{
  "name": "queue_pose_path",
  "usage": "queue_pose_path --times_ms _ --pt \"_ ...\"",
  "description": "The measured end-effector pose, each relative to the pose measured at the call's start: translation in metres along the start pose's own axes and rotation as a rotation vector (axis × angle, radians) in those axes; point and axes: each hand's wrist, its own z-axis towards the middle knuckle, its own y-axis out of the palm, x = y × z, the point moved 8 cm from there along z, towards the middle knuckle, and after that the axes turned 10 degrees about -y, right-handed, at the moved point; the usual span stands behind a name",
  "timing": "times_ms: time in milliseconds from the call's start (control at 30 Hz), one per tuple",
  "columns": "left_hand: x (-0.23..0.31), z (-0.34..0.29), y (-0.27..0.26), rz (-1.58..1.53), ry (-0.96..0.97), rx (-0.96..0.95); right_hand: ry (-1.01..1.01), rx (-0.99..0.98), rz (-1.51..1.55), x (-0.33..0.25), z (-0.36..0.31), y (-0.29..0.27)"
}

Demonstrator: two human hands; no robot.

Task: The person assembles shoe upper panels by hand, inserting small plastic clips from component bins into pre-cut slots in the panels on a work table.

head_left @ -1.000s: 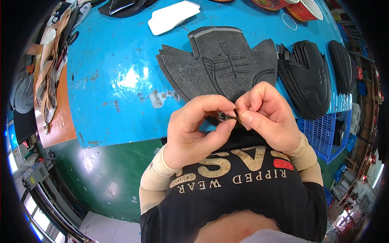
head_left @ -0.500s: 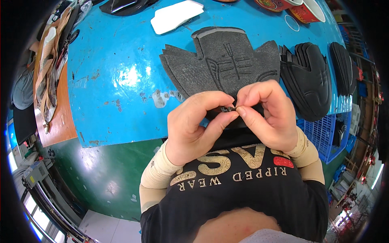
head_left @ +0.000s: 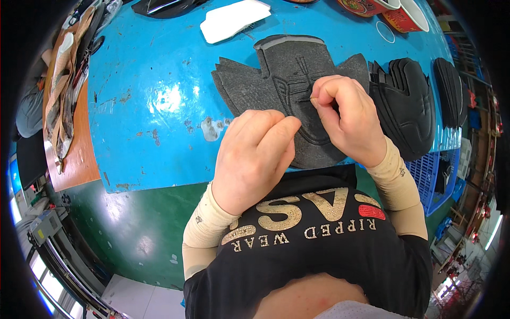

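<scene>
My left hand (head_left: 257, 157) is closed, knuckles up, over the near edge of a stack of dark grey moulded sheet pieces (head_left: 244, 85). Its fingertips are turned under, hiding whatever lies in them. A little farther away and to the right, my right hand (head_left: 348, 114) pinches with thumb and forefinger; something tiny and dark shows at the tips, too small to name. The two hands are apart, both above the stack. Raised lines run across the middle of the top piece, and its lower part reaches the table's near edge.
On the blue table (head_left: 143, 138), more black moulded pieces (head_left: 406, 106) are stacked at the right. White sheet pieces (head_left: 234, 21) and red paper bowls (head_left: 406, 16) are at the far side. A blue plastic crate (head_left: 425, 178) stands beyond the right edge.
My hands were together, with a small dark bit between their fingertips. Now they are apart: the right has moved away and up, and the left has rolled over, knuckles up.
</scene>
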Motion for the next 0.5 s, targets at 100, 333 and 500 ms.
queue_pose_path --times_ms 100,333,500 --pt "0.004 0.004 0.005 0.104 -0.016 -0.037 0.018 -0.011 -0.012 -0.001 0.001 0.001" --pt "0.008 0.012 0.022 0.388 -0.021 -0.179 0.046 0.053 -0.034 -0.005 -0.001 -0.009" --pt "0.010 0.013 0.021 0.345 -0.080 -0.204 0.022 0.088 -0.187 -0.007 -0.012 -0.016"
